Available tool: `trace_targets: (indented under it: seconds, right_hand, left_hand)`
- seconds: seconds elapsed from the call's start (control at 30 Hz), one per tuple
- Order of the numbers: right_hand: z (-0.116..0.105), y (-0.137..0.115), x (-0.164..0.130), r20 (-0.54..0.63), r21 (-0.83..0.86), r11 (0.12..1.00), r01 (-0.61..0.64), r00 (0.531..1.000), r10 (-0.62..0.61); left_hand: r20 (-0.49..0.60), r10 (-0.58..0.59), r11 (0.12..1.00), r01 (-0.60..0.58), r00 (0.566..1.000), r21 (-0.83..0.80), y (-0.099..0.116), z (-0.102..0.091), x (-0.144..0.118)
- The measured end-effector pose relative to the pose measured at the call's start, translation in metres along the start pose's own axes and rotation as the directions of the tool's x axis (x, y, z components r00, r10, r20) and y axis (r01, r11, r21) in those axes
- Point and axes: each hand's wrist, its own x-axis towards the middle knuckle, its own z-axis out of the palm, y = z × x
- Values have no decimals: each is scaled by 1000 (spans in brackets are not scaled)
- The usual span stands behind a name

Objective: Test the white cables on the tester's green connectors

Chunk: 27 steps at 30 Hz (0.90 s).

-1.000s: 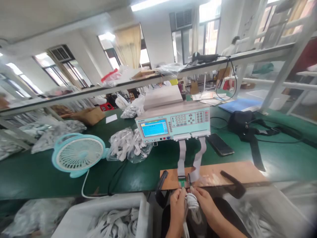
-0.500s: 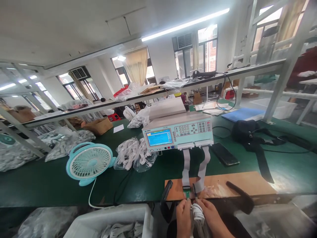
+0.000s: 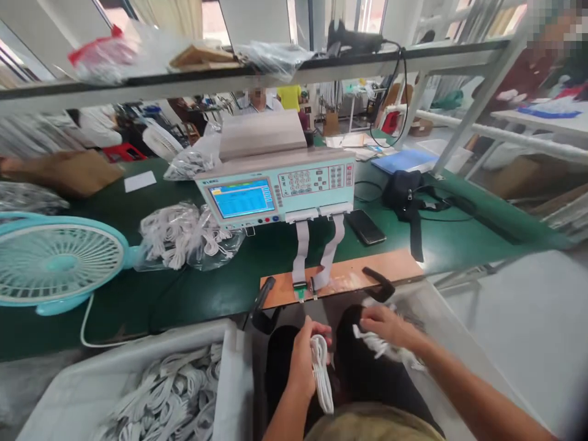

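Note:
My left hand (image 3: 303, 358) is closed around a coiled white cable (image 3: 322, 376), held upright above my lap. To the right, my right hand (image 3: 388, 326) grips another bundled white cable (image 3: 374, 344), partly blurred, over my right thigh and beside the right-hand bin (image 3: 463, 361). Both hands are apart from the wooden board (image 3: 353, 272) at the bench edge. On that board, a small green connector board (image 3: 301, 294) and a second connector (image 3: 314, 288) end two grey ribbon cables (image 3: 301, 251) coming from the bench tester (image 3: 316, 177), whose blue screen is lit.
A white bin (image 3: 236, 349) full of coiled cables stands at my left. On the green bench are a turquoise fan (image 3: 62, 263), bagged cables (image 3: 169, 236), a phone (image 3: 366, 226) and a black bag (image 3: 404, 190). Black clamp handles (image 3: 264, 300) jut from the board. A shelf crosses behind.
Both hands have drawn back from the connectors and separated. My left hand now holds one coiled cable, my right another, farther right. The view has tilted down.

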Motion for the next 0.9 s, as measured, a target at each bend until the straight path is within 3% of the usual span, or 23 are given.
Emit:
trace_targets:
  seconds: [0.07,0.13,0.23,0.33,0.4,0.57,0.63,0.77,0.9]
  right_hand:
    - [-20,13,-14,-191,-370,929,-29,981,-46]
    - [-18,13,-25,-237,-503,864,24,958,-164]
    - [19,-3,-30,-80,-372,895,249,951,-298]
    - [59,-16,-21,-100,-289,905,312,931,-352]
    - [71,-17,-13,-137,-231,922,311,928,-347]
    - [69,-17,3,-169,63,945,322,936,-308]
    - [66,-22,10,-205,104,933,344,925,-319]
    - [66,-34,25,-297,130,923,361,903,-311]
    - [73,-37,39,-307,300,899,319,925,-226]
  left_hand:
    - [18,-68,995,69,998,-77,-4,-1,0]
    - [21,-93,989,95,995,-116,-9,1,3]
    - [10,-28,991,29,1000,-127,-15,9,7]
    - [71,69,994,-63,995,-85,-16,16,2]
    - [118,90,996,-89,989,-11,-14,15,-5]
    - [92,236,926,-253,967,281,-1,-2,-7]
    - [70,250,910,-259,966,323,7,-6,-1]
    - [53,143,952,-152,988,266,24,-6,11]
    - [120,-18,982,-5,993,188,32,-10,21]
